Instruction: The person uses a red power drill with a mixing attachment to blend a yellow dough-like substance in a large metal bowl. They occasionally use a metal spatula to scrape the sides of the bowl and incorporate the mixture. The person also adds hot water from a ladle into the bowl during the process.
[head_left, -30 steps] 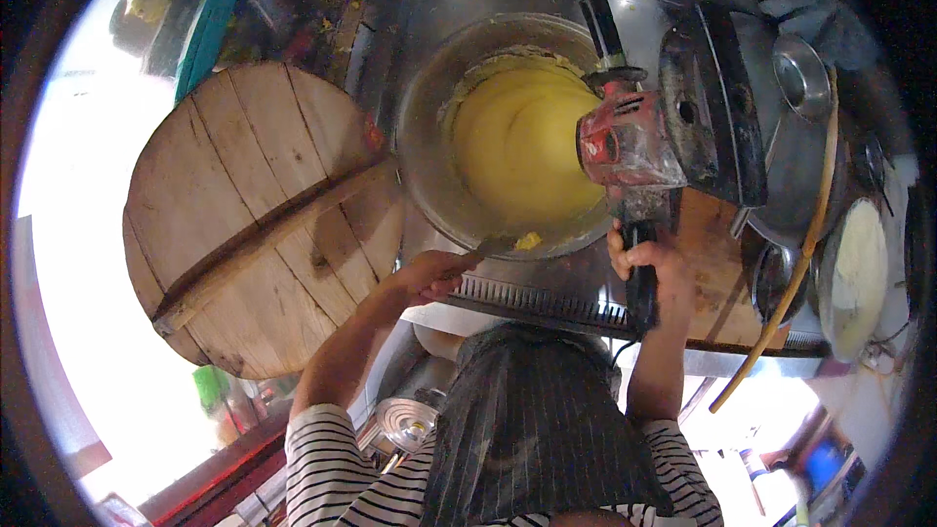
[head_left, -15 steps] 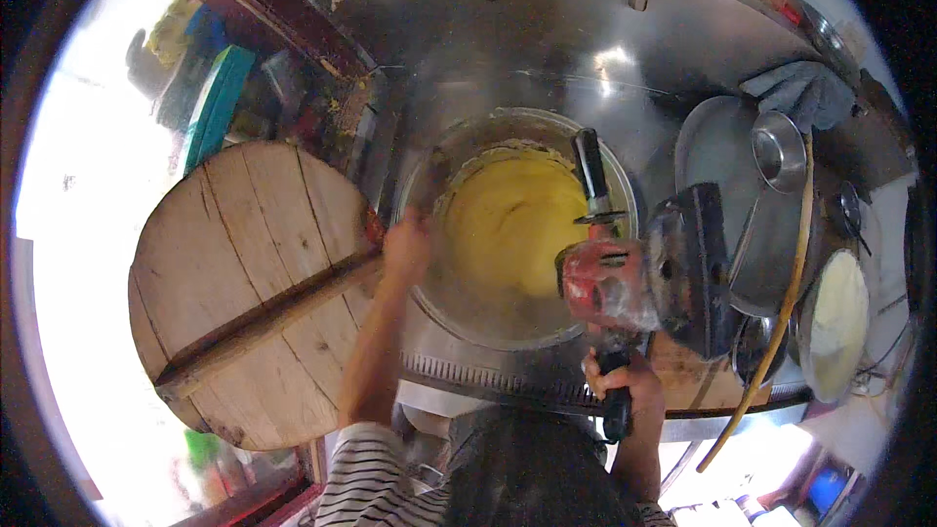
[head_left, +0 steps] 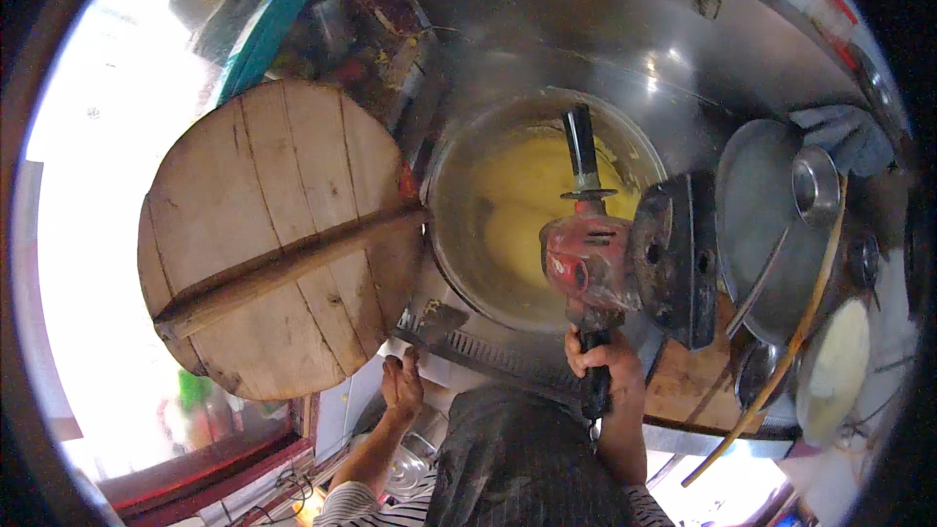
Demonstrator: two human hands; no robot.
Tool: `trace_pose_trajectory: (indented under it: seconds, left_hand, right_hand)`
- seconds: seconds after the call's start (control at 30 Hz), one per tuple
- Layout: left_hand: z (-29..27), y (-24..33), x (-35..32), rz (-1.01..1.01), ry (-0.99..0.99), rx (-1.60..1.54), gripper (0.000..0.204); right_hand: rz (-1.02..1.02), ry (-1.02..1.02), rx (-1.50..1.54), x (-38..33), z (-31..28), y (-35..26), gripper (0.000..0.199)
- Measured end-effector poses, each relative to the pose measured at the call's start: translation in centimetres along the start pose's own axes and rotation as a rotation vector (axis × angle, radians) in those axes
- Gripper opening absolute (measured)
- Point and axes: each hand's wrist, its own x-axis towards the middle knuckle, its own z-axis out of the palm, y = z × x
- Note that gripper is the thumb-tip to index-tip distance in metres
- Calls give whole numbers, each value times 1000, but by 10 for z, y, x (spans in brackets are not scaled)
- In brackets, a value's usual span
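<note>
Steel counter (head_left: pixel 435 285) and wall (head_left: pixel 586 24) frame your pot (head_left: pixel 454 220); right hand (head_left: pixel 615 366) clenches power tool (head_left: pixel 590 263), left hand (head_left: pixel 400 386) by scraper (head_left: pixel 442 320), hold unclear.

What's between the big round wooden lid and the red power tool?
Mostly the left part of the metal pot, with yellow mixture inside, in the head view.

The red-and-black power tool (head_left: pixel 589 256) is hiding part of the yellow mixture (head_left: pixel 512 190); near the steel table (head_left: pixel 498 355)'s front edge, the left hand (head_left: pixel 401 386) is unclearly meeting a flat grey scraper (head_left: pixel 436 321).
</note>
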Motion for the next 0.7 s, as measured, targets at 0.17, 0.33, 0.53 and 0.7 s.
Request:
trace_pose_trajectory:
  seconds: [0.17,0.33,0.53,0.7]
  left_hand:
    - [-20,26,47,363,118,137,32]
    - [-101,218,192,195,-314,-1528,47]
    - [-114,246,234,374,-566,-1888,26]
    - [-94,233,228,484,-856,-2472,16]
  right_hand:
    - [39,-141,-158,28,-19,6,47]
    - [101,40,-259,50,-37,40,52]
    - [119,-3,-967,64,-23,15,61]
    - [-85,43,-1199,42,11,-11,64]
